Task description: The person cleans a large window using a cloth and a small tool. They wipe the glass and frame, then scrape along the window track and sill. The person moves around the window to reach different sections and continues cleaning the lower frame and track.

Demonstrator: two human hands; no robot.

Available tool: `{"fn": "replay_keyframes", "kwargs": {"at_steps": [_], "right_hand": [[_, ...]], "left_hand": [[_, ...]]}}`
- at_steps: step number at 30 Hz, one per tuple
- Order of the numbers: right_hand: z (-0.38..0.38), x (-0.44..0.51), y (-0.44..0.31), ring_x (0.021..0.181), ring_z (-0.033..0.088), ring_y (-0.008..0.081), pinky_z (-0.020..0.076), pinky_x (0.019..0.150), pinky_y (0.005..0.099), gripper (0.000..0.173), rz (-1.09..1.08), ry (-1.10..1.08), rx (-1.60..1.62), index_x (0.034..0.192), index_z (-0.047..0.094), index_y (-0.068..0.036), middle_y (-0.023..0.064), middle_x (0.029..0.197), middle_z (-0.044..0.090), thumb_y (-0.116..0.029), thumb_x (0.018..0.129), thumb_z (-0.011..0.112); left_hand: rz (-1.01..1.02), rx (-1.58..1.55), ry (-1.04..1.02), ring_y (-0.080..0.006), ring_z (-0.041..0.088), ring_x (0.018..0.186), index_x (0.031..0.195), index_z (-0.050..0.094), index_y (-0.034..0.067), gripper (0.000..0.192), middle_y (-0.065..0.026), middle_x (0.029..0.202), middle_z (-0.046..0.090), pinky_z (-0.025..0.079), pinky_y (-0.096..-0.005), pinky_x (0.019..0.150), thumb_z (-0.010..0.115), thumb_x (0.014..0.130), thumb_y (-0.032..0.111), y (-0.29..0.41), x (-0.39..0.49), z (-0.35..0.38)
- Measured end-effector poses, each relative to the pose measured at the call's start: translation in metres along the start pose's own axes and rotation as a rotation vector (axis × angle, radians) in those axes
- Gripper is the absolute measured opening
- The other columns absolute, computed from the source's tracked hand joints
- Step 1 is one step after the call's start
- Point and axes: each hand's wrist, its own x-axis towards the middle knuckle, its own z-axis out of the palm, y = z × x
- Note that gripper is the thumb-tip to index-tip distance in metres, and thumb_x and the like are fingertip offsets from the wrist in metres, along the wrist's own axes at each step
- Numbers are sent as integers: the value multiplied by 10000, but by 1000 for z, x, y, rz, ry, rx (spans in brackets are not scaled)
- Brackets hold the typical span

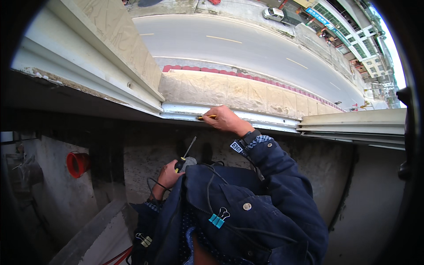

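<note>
My right hand pinches a thin yellow-and-dark tool, too small to name more exactly. Its dark tip points left and meets the white window-frame bottom track. Lower down, in front of my body, my left hand grips a screwdriver by its black-and-yellow handle, shaft pointing up. A grey roundish thing shows right beside that handle; whether I hold it is unclear. Past the track lies a pale tiled outer sill.
Tall pale frame profiles rise at the left and right of the opening. Beyond the sill is a drop to a street. Inside, a red bucket stands at left. Cables with a blue binder clip cross my jacket.
</note>
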Motion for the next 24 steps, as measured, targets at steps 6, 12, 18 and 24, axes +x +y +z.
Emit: {"fn": "replay_keyframes", "kwargs": {"at_steps": [6,12,18,24], "right_hand": [[-38,-47,21,711,666,409,552,684,438,282,182,-7,-51,939,776,-24,239,805,698,-278,979,661],[-69,-74,11,649,677,255,554,669,367,232,240,127,27,970,792,-10,176,784,739,-224,955,705],[-72,-73,-4,665,673,247,543,678,358,251,239,182,123,971,788,-3,173,787,732,-239,958,704],[-68,-83,3,656,671,188,538,648,335,247,286,245,173,979,786,9,131,777,732,-224,962,707]], "left_hand": [[12,-32,-50,-455,680,1087,1178,647,-10,558,-273,1123,716,561,-471,884,862,795,333,8,7,-1],[21,-40,-56,-457,675,1095,1196,641,-16,571,-279,1132,711,559,-472,886,862,796,325,8,10,1],[15,-30,-79,-470,668,1092,1201,646,-13,569,-282,1140,708,556,-482,886,853,800,333,12,11,2],[27,-15,-88,-483,660,1086,1182,655,-5,539,-284,1130,706,555,-488,887,847,801,324,19,11,2]]}}
